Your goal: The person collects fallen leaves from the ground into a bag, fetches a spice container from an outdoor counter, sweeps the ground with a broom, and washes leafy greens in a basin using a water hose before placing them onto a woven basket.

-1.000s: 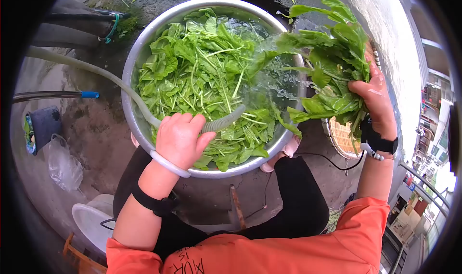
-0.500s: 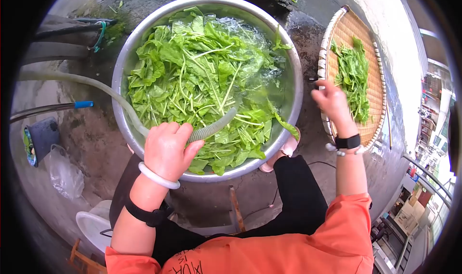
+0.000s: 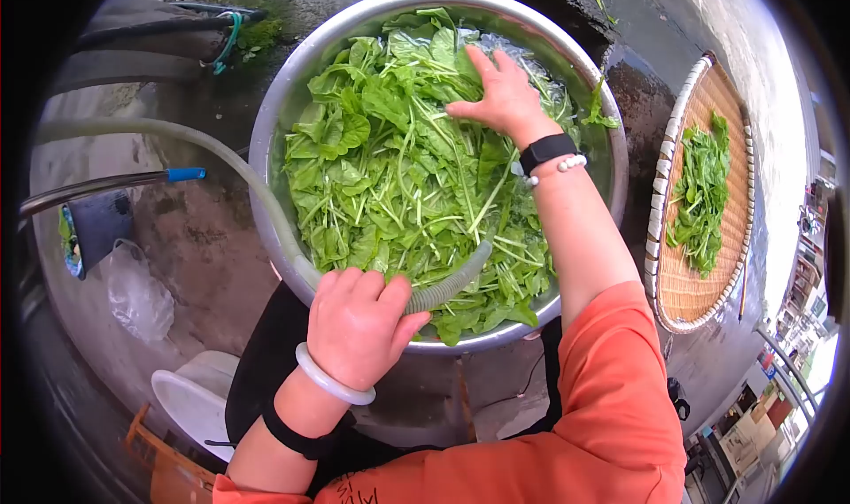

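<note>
A wide metal basin holds water and a heap of leafy greens. My left hand is wrapped round a ribbed hose at the basin's near rim, and the hose end lies over the greens. Over the far right part of the heap, my right hand has its fingers spread, with the fingertips at the leaves; nothing is held in it. Whether the fingertips touch the leaves is hard to tell.
Right of the basin, a round woven tray carries a small pile of greens. At the left are a blue-ended pipe, a dark bucket, a clear plastic bag and a white tub.
My right hand has moved left from beside the woven tray to over the basin, and its fingers have spread. My left hand still holds the hose. The view has shifted.
</note>
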Tool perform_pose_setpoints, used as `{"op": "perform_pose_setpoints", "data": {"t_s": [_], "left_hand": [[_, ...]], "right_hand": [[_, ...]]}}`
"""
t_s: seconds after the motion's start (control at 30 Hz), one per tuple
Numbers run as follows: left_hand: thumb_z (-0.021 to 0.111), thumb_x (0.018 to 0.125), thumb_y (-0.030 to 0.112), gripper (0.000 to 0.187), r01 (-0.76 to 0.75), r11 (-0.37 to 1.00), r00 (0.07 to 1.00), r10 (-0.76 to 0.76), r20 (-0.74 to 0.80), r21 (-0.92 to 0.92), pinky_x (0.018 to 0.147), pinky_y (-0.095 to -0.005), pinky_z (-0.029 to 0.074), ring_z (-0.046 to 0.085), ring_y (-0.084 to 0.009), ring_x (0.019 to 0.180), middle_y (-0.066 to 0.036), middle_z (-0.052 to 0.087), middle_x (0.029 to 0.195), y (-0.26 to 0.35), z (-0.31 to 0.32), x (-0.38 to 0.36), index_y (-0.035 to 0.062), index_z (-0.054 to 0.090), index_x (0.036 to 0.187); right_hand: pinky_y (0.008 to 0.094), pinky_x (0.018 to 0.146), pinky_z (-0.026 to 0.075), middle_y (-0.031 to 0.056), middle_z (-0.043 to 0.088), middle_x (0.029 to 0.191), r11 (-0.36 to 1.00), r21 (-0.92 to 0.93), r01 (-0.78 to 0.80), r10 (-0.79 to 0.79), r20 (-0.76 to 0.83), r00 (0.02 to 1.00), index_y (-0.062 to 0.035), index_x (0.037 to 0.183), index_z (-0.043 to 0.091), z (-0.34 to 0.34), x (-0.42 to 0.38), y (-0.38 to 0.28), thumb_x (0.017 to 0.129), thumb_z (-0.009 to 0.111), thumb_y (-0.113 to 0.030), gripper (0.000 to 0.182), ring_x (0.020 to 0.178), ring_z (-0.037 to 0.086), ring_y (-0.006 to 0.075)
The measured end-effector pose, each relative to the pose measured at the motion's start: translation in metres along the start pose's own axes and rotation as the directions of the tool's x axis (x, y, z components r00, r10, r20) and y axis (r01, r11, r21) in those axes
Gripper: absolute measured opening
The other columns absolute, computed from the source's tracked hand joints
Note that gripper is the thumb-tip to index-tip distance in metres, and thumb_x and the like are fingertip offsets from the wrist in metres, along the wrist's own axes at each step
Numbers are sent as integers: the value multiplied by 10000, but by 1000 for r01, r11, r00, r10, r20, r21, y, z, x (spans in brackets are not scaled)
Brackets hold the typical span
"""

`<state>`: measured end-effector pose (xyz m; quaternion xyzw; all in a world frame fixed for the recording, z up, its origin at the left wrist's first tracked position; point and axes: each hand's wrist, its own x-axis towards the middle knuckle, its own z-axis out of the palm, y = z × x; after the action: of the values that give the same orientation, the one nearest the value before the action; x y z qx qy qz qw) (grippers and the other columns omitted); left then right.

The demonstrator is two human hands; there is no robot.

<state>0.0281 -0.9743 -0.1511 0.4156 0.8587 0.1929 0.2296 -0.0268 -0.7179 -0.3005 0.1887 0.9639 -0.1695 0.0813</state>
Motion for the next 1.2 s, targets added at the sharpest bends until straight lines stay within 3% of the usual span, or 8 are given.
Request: {"op": "perform_pose_setpoints", "data": {"t_s": [0.1,0.23,0.4,0.57,0.73,1.0,1.13,1.2], "left_hand": [[693,595,229,275,16,1000,1000,-16,-17,19,601,-347,364,478,-236,638,-56,475,634,-3,-3,4,73,553,773],[694,590,223,259,27,1000,999,-27,-28,0,611,-344,365,477,-233,642,-55,471,634,-3,-8,-1,79,541,741],[685,606,242,253,7,1000,999,-7,-40,-4,618,-347,367,477,-233,648,-57,471,637,-2,-8,-9,80,536,732],[674,614,210,262,-62,997,996,59,-63,-50,562,-379,353,465,-281,602,-94,453,624,3,-1,-13,58,503,741],[677,611,207,258,-60,997,998,58,-39,-43,563,-384,356,468,-285,603,-91,462,623,8,3,-8,60,514,745],[680,620,232,243,30,1000,1000,-30,-2,4,624,-356,379,486,-245,653,-62,476,638,-1,-5,-3,76,532,733],[677,615,192,250,-22,999,998,19,-59,-41,560,-381,358,469,-283,603,-94,465,626,-3,-6,-5,57,513,747],[676,616,193,253,-34,998,998,32,-54,-46,559,-381,357,468,-283,602,-95,465,628,3,-4,-10,56,511,749]], "right_hand": [[592,919,279,156,341,1277,962,-116,-248,274,351,896,-248,1212,409,27,18,4,691,636,-331,574,1200,328,335],[375,869,418,107,543,1128,919,-249,-305,391,472,790,-144,1108,532,44,-18,76,759,517,-194,352,1051,516,254],[344,792,439,189,602,934,828,256,-499,419,308,854,-30,1014,558,-8,-104,120,651,589,-179,394,887,577,305],[340,791,443,151,615,936,837,359,-413,430,35,902,-46,1114,499,-46,-142,95,659,660,-333,562,888,587,279],[426,903,366,344,306,1230,922,14,-387,372,245,895,-201,1358,156,33,-104,-7,567,686,-537,1009,1123,390,423],[340,794,447,173,608,932,848,13,-530,511,241,825,-43,950,603,47,-76,73,687,607,-190,301,871,583,251],[244,767,432,83,604,922,417,749,-516,314,414,855,-19,1061,540,-19,-119,93,665,622,-79,409,824,558,138],[276,786,434,93,599,945,504,789,-350,282,233,931,-17,1144,467,-42,-148,90,682,637,-140,508,834,570,181]]}}
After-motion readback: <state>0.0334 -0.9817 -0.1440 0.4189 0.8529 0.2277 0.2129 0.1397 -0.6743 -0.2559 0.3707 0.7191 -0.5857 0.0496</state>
